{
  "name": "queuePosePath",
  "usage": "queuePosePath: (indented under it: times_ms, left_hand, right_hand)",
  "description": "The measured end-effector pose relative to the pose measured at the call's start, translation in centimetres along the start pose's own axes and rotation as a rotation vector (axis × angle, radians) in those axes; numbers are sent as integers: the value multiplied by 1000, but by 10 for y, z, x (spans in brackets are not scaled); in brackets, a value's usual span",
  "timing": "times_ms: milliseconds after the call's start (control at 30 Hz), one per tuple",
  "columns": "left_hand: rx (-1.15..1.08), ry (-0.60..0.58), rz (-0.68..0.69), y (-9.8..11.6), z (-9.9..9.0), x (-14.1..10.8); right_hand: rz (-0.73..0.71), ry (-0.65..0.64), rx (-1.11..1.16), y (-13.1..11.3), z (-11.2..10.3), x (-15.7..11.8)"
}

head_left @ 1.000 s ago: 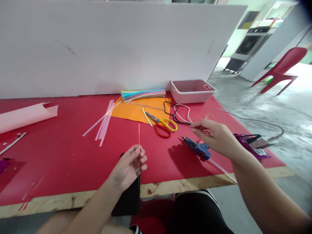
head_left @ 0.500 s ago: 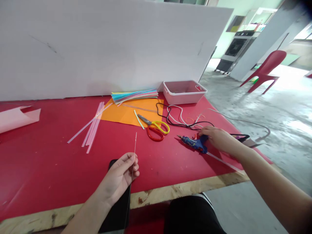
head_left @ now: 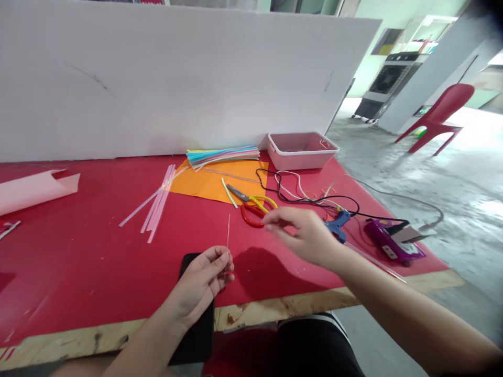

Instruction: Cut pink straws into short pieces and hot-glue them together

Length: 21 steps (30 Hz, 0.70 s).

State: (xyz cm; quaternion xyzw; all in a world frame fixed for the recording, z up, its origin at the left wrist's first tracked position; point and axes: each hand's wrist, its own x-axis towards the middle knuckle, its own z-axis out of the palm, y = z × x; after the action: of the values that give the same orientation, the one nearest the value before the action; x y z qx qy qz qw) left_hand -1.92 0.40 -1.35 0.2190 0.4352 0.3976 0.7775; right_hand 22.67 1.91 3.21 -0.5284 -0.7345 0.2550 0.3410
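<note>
A broad white upright panel with faint dark scuffs stands along the far edge of the red-topped table, whose near edge shows bare, stained wood. Beyond its right end, a smooth grey concrete floor runs back to a pale green wall, past a tall grey-black appliance on casters and a slanting blue-grey pillar. Near the pillar stands a red plastic chair, and strong white light bleaches the floor behind it.
</note>
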Motion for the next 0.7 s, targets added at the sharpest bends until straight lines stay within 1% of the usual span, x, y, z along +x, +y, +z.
queuePosePath:
  times_ms: [67, 133, 200, 267, 300, 367, 467, 600, 633, 700]
  left_hand:
    - [-1, -16, -7, 0, -1, -2]
    - [-7, -41, -10, 1, -1, -4]
    - [-15, -70, -11, 2, -2, -7]
    - [-29, -89, -6, 4, -1, -9]
    - [-40, -93, 0, 4, -1, -11]
    - [-69, -95, 19, 7, -2, -14]
    - [-114, -95, 49, 13, -5, -17]
    - [-149, -108, 73, 23, -10, -17]
    - [-154, -111, 77, 25, -10, -16]
    - [-159, -113, 79, 27, -10, -13]
  right_hand:
    - [49, -110, 211, -9, 32, 7]
    - [120, -238, 459, -12, 58, 11]
    - [224, -285, 657, -14, 77, 13]
    - [305, -313, 717, -16, 87, 15]
    - [321, -327, 697, -17, 89, 17]
    - [306, -350, 608, -16, 87, 25]
    - [271, -315, 444, -4, 77, 52]
    - [256, -190, 101, 25, 62, 115]
    - [255, -175, 8, 32, 60, 133]
    - [260, -188, -161, 42, 62, 165]
